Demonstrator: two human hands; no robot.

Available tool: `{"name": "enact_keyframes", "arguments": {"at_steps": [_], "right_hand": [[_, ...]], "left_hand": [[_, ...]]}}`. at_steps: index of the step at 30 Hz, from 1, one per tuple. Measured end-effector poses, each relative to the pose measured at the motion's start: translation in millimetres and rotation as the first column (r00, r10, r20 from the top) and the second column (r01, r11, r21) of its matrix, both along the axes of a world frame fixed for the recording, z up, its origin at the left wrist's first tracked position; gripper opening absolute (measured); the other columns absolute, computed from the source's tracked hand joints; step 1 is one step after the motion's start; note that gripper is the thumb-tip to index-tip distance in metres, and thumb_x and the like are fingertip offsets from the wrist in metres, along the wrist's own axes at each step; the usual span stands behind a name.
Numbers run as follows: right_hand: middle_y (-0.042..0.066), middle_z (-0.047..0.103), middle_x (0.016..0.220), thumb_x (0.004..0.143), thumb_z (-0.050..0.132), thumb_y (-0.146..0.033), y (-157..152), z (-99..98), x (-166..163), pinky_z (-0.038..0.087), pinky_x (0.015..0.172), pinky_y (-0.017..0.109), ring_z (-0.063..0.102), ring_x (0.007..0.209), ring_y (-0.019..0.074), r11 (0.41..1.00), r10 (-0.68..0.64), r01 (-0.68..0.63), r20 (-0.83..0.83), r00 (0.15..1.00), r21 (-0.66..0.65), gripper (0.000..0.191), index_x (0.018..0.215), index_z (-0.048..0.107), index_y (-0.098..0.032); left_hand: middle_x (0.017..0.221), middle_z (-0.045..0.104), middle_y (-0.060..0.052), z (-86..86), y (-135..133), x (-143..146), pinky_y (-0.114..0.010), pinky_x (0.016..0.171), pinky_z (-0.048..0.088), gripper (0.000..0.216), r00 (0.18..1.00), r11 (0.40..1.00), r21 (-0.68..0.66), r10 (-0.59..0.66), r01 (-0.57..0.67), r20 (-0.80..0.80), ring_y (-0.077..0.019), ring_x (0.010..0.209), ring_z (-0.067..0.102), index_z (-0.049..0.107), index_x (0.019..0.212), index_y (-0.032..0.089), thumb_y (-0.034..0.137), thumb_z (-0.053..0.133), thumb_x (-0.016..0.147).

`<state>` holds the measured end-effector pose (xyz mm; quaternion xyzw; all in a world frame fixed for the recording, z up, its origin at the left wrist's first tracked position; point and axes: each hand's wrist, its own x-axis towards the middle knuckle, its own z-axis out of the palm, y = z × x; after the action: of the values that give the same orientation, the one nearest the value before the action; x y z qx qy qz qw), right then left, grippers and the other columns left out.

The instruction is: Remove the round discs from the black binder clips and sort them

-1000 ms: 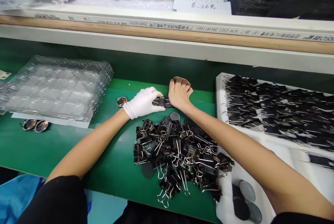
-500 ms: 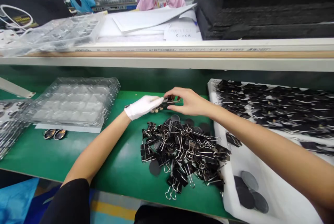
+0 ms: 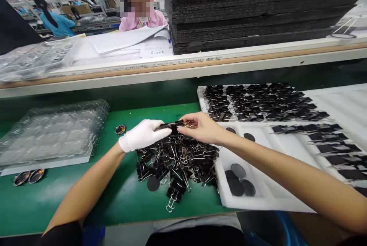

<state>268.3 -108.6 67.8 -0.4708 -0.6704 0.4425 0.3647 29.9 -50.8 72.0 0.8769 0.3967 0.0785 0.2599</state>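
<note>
My left hand [image 3: 143,134], in a white glove, pinches a dark flat piece [image 3: 164,126] whose full shape is hidden by the fingers. Bare, my right hand [image 3: 199,126] grips a black binder clip [image 3: 179,123] by its wire handles, and the clip meets the piece at my left fingertips. Just below both hands spreads a heap of black binder clips [image 3: 177,158] with silver handles. A dark round disc [image 3: 153,183] lies at the heap's lower left edge. Left of the glove, a shiny brown oval piece [image 3: 120,129] rests on the green table.
A white foam tray [image 3: 226,196] on the right holds loose dark discs [image 3: 236,183] and rows of clipped pieces [image 3: 258,100]. Stacked clear plastic trays [image 3: 57,131] stand left, near two brown ovals [image 3: 29,176]. Behind runs a shelf edge [image 3: 183,68] with black foam blocks [image 3: 243,16]; a person in pink [image 3: 143,20] sits beyond.
The view has turned right, showing more of the foam tray. A brown oval now lies alone left of the glove. Both hands remain together, now nearer the clip heap.
</note>
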Motion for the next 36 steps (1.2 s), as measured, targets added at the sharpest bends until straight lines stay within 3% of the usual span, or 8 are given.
{"name": "enact_keyframes", "arguments": {"at_steps": [7, 14, 17, 20, 24, 27, 32, 36], "right_hand": [[0.001, 0.067, 0.079, 0.085, 0.068, -0.035, -7, -4.9, 1, 0.044, 0.065, 0.028, 0.059, 0.069, 0.0158, 0.999, -0.013, 0.012, 0.029, 0.999, 0.046, 0.020, 0.092, 0.070, -0.017], [0.002, 0.075, 0.098, 0.089, 0.075, -0.032, -38, 15.1, 13, 0.047, 0.076, 0.029, 0.068, 0.088, 0.0190, 0.973, -0.030, -0.036, 0.282, 0.959, 0.228, 0.022, 0.108, 0.071, -0.023], [0.003, 0.076, 0.102, 0.091, 0.074, -0.028, -59, 30.8, 54, 0.049, 0.085, 0.031, 0.070, 0.094, 0.0197, 0.947, -0.089, -0.006, 0.282, 0.955, 0.321, 0.019, 0.109, 0.072, -0.022], [0.005, 0.074, 0.110, 0.091, 0.073, -0.033, -86, 39.0, 133, 0.051, 0.096, 0.039, 0.068, 0.103, 0.0228, 0.908, -0.179, 0.024, 0.335, 0.925, 0.418, 0.024, 0.113, 0.073, -0.023], [0.011, 0.058, 0.135, 0.083, 0.077, -0.057, -126, 18.1, 251, 0.036, 0.116, 0.055, 0.051, 0.132, 0.0348, 0.859, -0.448, 0.196, 0.507, 0.736, 0.473, 0.033, 0.098, 0.081, -0.028], [0.014, 0.043, 0.150, 0.083, 0.071, -0.067, -145, -14.9, 306, 0.027, 0.117, 0.066, 0.036, 0.143, 0.0432, 0.845, -0.535, 0.358, 0.597, 0.598, 0.399, 0.044, 0.100, 0.081, -0.028], [0.012, 0.037, 0.155, 0.088, 0.069, -0.056, -145, -47.4, 326, 0.032, 0.107, 0.070, 0.032, 0.141, 0.0462, 0.809, -0.554, 0.444, 0.752, 0.357, 0.385, 0.033, 0.108, 0.079, -0.032], [0.012, 0.037, 0.154, 0.091, 0.066, -0.053, -139, -44.5, 328, 0.034, 0.105, 0.067, 0.034, 0.139, 0.0458, 0.851, -0.498, 0.366, 0.801, 0.332, 0.377, 0.029, 0.108, 0.080, -0.034]], "left_hand": [[0.067, 0.057, 0.003, 10.7, -11, 0, -0.027, 0.057, 0.036, 0.050, 0.997, 1.000, 0.018, 0.012, -0.010, -0.075, -0.0143, 0.062, 0.048, 0.061, 0.081, 0.021, 0.067, 0.046, 0.093], [0.098, 0.073, -0.002, 12.5, -26, 4, -0.031, 0.072, 0.052, 0.044, 0.999, 0.998, -0.026, 0.050, -0.050, -0.017, -0.0223, 0.084, 0.067, 0.068, 0.113, 0.025, 0.057, 0.043, 0.096], [0.091, 0.072, -0.004, 11.0, -14, -1, -0.033, 0.080, 0.052, 0.054, 0.992, 0.994, -0.047, 0.098, -0.094, 0.081, -0.0239, 0.093, 0.067, 0.061, 0.131, 0.023, 0.055, 0.032, 0.100], [0.082, 0.069, -0.002, 3.3, 11, -6, -0.035, 0.083, 0.048, 0.056, 0.959, 0.962, 0.029, 0.270, -0.273, 0.082, -0.0243, 0.091, 0.066, 0.063, 0.128, 0.022, 0.059, 0.032, 0.099], [0.088, 0.072, 0.000, -16.8, 42, -11, -0.035, 0.087, 0.047, 0.047, 0.914, 0.914, 0.012, 0.405, -0.406, 0.037, -0.0231, 0.088, 0.065, 0.067, 0.117, 0.027, 0.056, 0.036, 0.097], [0.087, 0.073, 0.002, -31.5, 52, -12, -0.035, 0.089, 0.046, 0.048, 0.919, 0.921, -0.020, 0.391, -0.390, 0.054, -0.0229, 0.090, 0.066, 0.068, 0.114, 0.034, 0.062, 0.034, 0.097], [0.090, 0.074, 0.004, -44.5, 54, -12, -0.036, 0.085, 0.047, 0.050, 0.934, 0.937, -0.059, 0.349, -0.345, 0.076, -0.0227, 0.082, 0.065, 0.067, 0.114, 0.039, 0.070, 0.033, 0.095], [0.090, 0.075, 0.004, -47.5, 54, -15, -0.036, 0.085, 0.049, 0.050, 0.926, 0.928, -0.066, 0.370, -0.366, 0.072, -0.0227, 0.081, 0.066, 0.068, 0.112, 0.038, 0.070, 0.034, 0.095]]}}
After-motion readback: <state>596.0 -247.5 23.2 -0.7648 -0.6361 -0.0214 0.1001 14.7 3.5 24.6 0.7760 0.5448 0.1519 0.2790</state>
